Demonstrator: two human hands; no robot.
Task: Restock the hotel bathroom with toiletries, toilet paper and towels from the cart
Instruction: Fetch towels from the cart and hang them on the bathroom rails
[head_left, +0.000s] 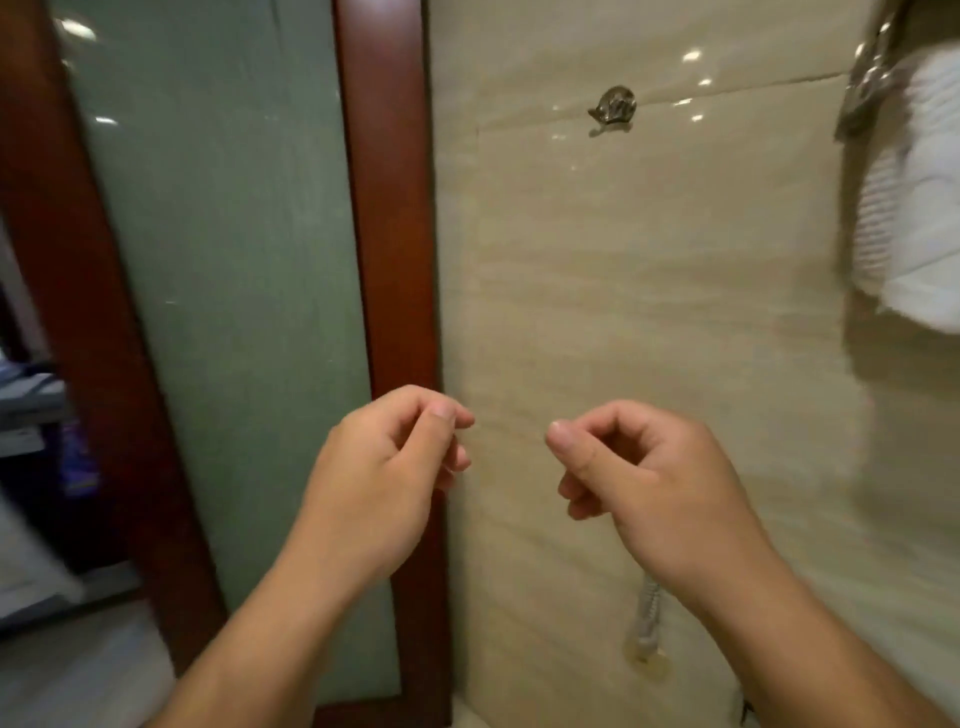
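The left hand (384, 467) and the right hand (649, 478) are raised side by side, a little apart. Each has its fingers curled in and its thumb laid against the forefinger, and nothing shows in either one. The left hand is in front of the red-brown frame of the frosted-glass door (389, 208), the right in front of the cream tiled wall (623, 291). Below the right wrist a ribbed hose (647, 618) runs down the wall, and above both hands a small metal hook (613, 106) is bare. A white towel (924, 197) hangs with its long axis vertical from a chrome rack (867, 88), up and well to the right, so the right hand is nearer it. At the far left, past the door's edge, blurred shelves look like the cart (31, 410). It is on the left hand's side and well apart from both, so fetching more stock probably means turning left.
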